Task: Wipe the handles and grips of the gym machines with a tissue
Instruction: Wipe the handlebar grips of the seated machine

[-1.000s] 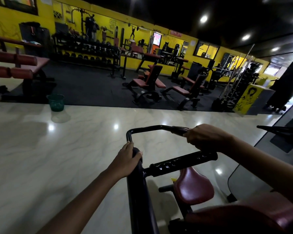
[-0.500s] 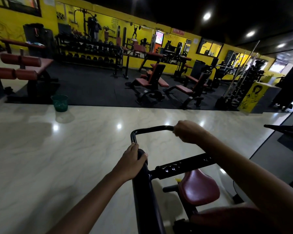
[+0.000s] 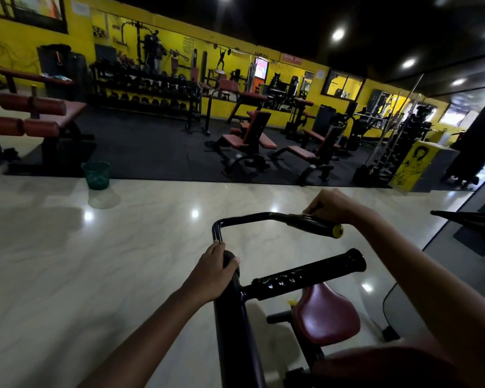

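A black machine handle bar (image 3: 244, 217) bends to the right into a black grip (image 3: 311, 226) with a yellow end cap (image 3: 338, 231). My right hand (image 3: 336, 205) sits on the far upper side of that grip, fingers curled. At its fingertips it pinches a small pale tissue (image 3: 306, 212), mostly hidden. My left hand (image 3: 216, 271) grips the top of the thick black upright post (image 3: 235, 326). A second black grip (image 3: 311, 274) sticks out to the right below, above a maroon seat (image 3: 325, 315).
The machine stands on glossy pale floor (image 3: 95, 261). A green basket (image 3: 96, 175) sits at the edge of the black mat. Benches (image 3: 249, 141), a dumbbell rack (image 3: 146, 93) and a barbell stand (image 3: 387, 155) fill the far side. Another black bar (image 3: 465, 217) pokes in at the right.
My right hand slid left along the handle bar, then came back right and up onto the grip's far side. The grip and its yellow cap are now uncovered. My left hand stayed on the post.
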The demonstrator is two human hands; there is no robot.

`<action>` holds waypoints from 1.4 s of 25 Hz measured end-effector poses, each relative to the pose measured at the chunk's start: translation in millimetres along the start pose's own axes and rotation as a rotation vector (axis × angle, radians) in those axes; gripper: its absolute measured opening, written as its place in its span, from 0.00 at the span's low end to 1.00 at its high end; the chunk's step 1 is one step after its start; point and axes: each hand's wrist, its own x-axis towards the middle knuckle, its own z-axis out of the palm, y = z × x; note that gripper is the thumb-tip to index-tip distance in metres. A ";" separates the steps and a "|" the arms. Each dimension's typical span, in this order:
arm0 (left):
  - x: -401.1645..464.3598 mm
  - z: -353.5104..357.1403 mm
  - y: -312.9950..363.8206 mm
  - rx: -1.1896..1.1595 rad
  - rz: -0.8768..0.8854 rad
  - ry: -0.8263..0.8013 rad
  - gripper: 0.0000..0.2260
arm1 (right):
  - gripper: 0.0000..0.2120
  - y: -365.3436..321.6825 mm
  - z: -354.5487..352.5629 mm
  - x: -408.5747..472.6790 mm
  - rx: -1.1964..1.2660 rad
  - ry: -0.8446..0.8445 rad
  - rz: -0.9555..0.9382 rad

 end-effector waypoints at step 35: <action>-57.2 2.8 27.7 0.114 -0.067 -0.106 0.27 | 0.10 -114.1 70.1 -118.1 0.048 0.106 -0.480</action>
